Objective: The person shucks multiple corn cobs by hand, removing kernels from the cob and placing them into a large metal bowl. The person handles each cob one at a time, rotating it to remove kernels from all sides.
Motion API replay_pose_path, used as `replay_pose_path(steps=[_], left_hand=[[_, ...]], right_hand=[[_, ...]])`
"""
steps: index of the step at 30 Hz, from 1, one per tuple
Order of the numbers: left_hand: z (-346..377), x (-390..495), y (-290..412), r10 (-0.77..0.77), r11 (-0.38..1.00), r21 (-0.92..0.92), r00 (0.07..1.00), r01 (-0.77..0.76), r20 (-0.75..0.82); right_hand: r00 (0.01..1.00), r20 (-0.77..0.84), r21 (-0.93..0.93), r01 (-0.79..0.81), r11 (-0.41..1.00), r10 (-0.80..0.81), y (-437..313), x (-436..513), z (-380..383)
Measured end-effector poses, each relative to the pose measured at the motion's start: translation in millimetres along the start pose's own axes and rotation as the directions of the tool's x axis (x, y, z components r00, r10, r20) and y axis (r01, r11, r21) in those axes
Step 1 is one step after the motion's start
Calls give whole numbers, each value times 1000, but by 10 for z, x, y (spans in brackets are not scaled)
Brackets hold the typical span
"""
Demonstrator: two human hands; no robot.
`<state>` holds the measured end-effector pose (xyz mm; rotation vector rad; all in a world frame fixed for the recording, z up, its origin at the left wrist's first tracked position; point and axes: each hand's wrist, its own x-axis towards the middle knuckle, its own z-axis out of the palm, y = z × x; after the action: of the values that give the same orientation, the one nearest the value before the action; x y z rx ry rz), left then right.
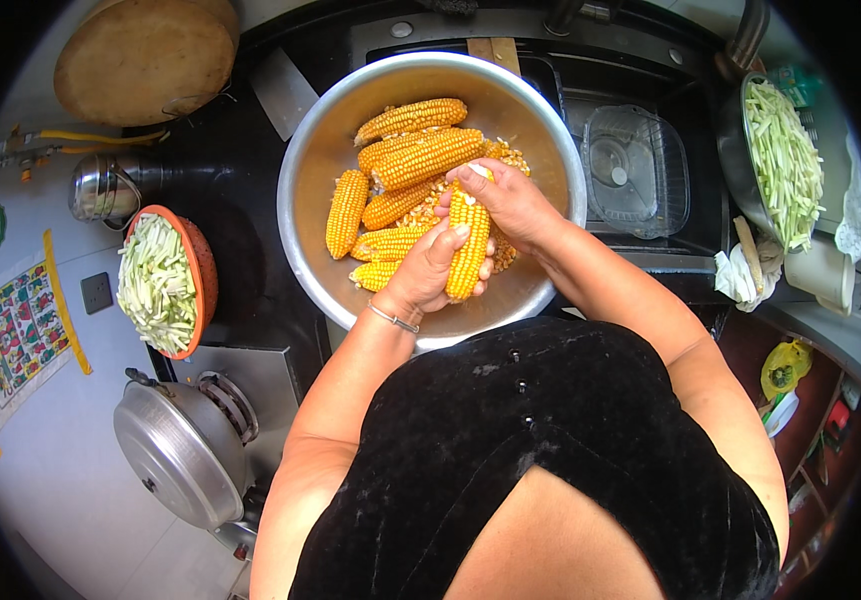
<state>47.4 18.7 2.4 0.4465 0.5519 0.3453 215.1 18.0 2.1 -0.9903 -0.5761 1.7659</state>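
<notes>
A dried yellow corn cob (468, 244) is held between my two hands, over a wide metal basin (301, 277). My left hand (428, 262) wraps around its lower part, thumb on the kernels. My right hand (509, 199) grips the upper end, where a bare white patch shows beside the thumb. Several more corn cobs (430, 159) lie in the basin, mostly to the left of my hands. Loose corn kernels (507, 156) are gathered on the basin's right side, partly hidden by my right hand and the cobs.
To the left stand an orange bowl (209, 281) of cut pale-green strips and a lidded metal pot (175, 450) on a stove. A clear plastic container (636, 172) sits in the sink at right. Beyond it is a metal bowl (734, 142) with more strips. A cleaver-like blade (280, 94) lies behind the basin.
</notes>
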Motion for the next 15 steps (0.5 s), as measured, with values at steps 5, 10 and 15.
replay_pose_path(steps=[5,10,15], left_hand=[[-20,16,-36,59,993,103,996,-51,-70],[-15,10,-43,68,986,156,997,-61,-44],[-77,-3,-6,-10,999,37,999,11,-30]], right_hand=[[997,-55,-225,33,974,-46,28,-38,67],[1000,-10,-201,2,980,-4,-8,-39,30],[999,8,114,-40,993,40,-46,-36,44]])
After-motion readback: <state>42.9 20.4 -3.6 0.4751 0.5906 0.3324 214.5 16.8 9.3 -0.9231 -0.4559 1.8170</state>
